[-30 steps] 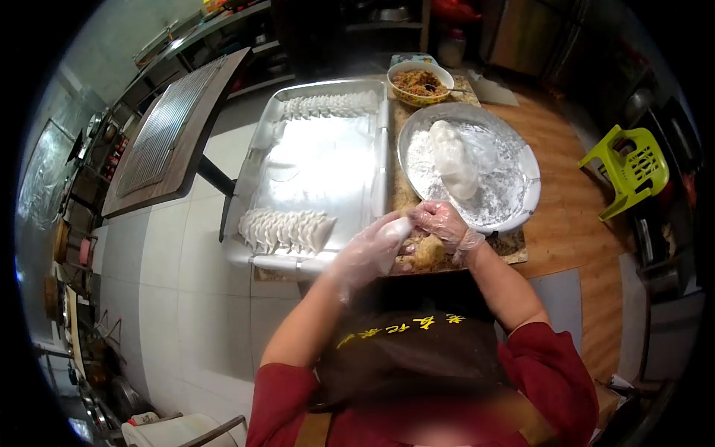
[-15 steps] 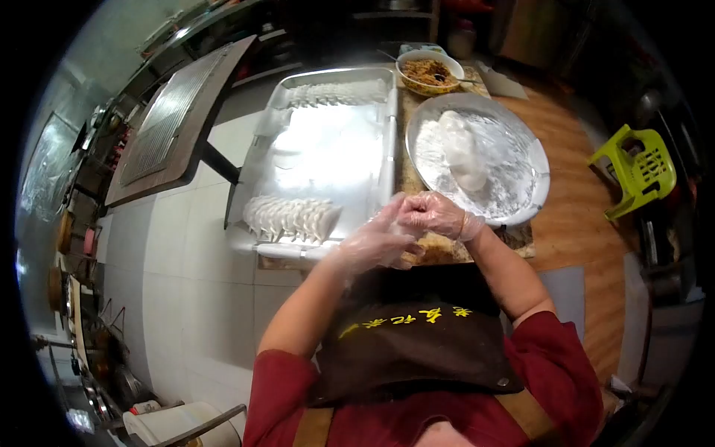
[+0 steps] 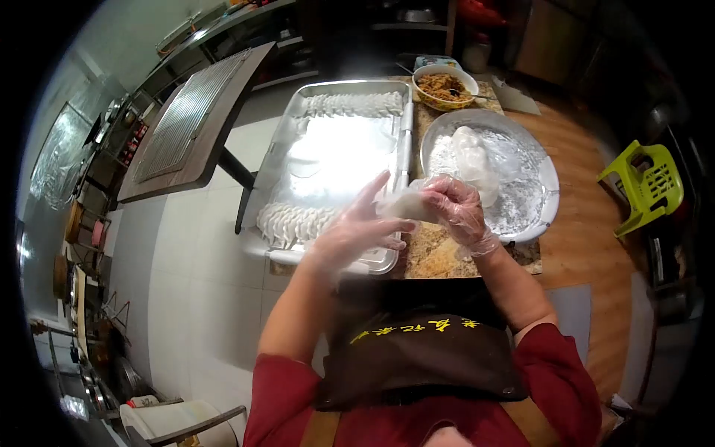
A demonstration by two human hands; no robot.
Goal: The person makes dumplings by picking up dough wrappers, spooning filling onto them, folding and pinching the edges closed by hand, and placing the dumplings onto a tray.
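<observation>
My right hand (image 3: 458, 211), in a clear plastic glove, pinches the edge of a thin white dough piece (image 3: 406, 205). Also gloved, my left hand (image 3: 357, 229) has its fingers spread beside the dough, over the right front of a metal tray (image 3: 385, 261). White dumplings lie in a back row (image 3: 350, 104) and a front row (image 3: 294, 222) in that tray. Right of it, a large basin (image 3: 550, 195) holds white powder and a pale dough lump (image 3: 475, 164). Whether the dough piece holds filling cannot be made out.
A bowl of brown filling (image 3: 445, 86) with utensils stands behind the basin. On the left is a dark table (image 3: 119, 190) with a ribbed panel. A green stool (image 3: 648, 182) stands at the right. A pale bin (image 3: 179, 421) is at the lower left.
My hands have moved apart, and the left fingers have spread. The thin dough piece now shows between them, at my right fingertips. The whole view has shifted slightly.
</observation>
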